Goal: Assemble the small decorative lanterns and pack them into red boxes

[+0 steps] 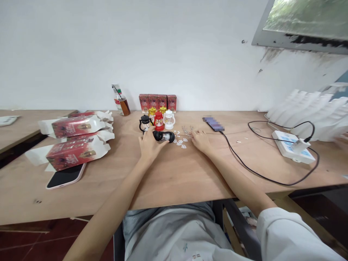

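In left fingers (164, 144), black lantern (164, 136) gripped; right fingers (194, 135) beside metal bits (187, 131), hold unclear.

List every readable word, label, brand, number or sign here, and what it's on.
None reads clearly.
Open red boxes: script lettering, too blurred.
Upright red boxes: print too small.
Bottle: label too small.
Power strip: markings too blurred.
Plugged-in phone: screen pixelated.

Soft, pale light; far right edge blurry, perhaps from motion.
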Motion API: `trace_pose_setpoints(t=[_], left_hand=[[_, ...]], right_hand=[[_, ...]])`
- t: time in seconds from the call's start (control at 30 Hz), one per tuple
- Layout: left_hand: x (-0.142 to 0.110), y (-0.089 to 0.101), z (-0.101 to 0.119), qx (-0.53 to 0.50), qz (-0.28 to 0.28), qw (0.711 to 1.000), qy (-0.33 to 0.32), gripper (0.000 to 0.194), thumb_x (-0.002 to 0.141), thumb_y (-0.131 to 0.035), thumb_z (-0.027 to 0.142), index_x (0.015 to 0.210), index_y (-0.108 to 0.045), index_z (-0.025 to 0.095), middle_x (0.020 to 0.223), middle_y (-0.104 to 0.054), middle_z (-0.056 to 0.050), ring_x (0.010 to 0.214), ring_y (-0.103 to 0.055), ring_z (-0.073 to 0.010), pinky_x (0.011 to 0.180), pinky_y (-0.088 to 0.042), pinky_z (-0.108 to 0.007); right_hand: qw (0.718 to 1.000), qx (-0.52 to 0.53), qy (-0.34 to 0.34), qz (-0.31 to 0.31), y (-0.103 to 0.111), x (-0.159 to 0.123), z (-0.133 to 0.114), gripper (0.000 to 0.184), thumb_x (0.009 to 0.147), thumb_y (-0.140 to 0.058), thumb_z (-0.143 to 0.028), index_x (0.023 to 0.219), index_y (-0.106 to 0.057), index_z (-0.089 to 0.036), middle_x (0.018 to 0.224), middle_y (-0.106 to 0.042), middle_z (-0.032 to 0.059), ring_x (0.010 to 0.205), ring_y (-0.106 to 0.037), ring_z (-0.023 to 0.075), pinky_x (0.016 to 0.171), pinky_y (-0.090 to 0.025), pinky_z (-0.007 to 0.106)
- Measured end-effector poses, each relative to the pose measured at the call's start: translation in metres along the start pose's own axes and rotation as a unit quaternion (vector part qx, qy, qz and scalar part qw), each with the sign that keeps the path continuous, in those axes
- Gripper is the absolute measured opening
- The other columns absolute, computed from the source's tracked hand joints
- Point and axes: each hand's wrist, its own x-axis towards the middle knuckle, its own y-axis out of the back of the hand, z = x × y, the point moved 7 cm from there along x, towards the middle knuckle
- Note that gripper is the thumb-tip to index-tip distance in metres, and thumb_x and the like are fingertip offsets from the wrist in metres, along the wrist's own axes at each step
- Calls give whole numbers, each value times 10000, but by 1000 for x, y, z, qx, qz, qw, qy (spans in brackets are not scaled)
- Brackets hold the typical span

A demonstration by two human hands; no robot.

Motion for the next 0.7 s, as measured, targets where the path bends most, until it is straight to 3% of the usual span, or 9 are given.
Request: trace_pose_setpoints(t=[0.13, 0.2, 0.33, 0.5, 0.7], left_hand=[[0, 3, -1, -57, 31, 998, -11, 800, 665, -742, 339, 1316, -296, 205, 1234, -564, -140, 1150, -548, -311, 946, -366, -458], [0, 3, 1, -100, 44, 993, -33, 828, 663, -734, 312, 1334, -260, 208, 1186, -587, -119, 1132, -561, -285, 966, -383, -453], [-2, -1, 3, -161, 33, 985, -58, 647, 702, -689, 320, 1245, -358, 207, 1158, -603, -100, 1113, -573, -249, 967, -427, -421], [-3, -13, 6, -198, -42, 978, -56, 490, 694, -687, 355, 1103, -472, 191, 1079, -636, -74, 1003, -618, -229, 894, -479, -370], [-4, -32, 6, -318, -119, 939, -60, 480, 710, -673, 359, 1120, -484, 193, 1121, -634, -73, 1069, -605, -204, 944, -457, -331]], right_hand=[[999, -26, 12, 14, -1, 0, -1, 301, 843, -385, -87, 1074, -578, -96, 966, -670, 187, 975, -546, 306, 852, -388, 425], [999, -16, 6, 48, 4, 0, -1, 317, 847, -365, -83, 1098, -560, -74, 1018, -644, 197, 961, -549, 294, 843, -400, 416], [983, 93, -36, 152, 20, -2, 6, 272, 897, -342, -172, 1035, -569, -115, 976, -615, 149, 817, -556, 227, 735, -438, 347], [920, 312, -103, 213, 32, -7, 11, 256, 920, -415, -348, 942, -591, -165, 824, -608, 46, 660, -530, 146, 674, -452, 294], [821, 539, -101, 161, 26, -5, -8, 331, 894, -459, -505, 960, -562, -198, 807, -603, 1, 523, -482, 83, 506, -430, 236]])
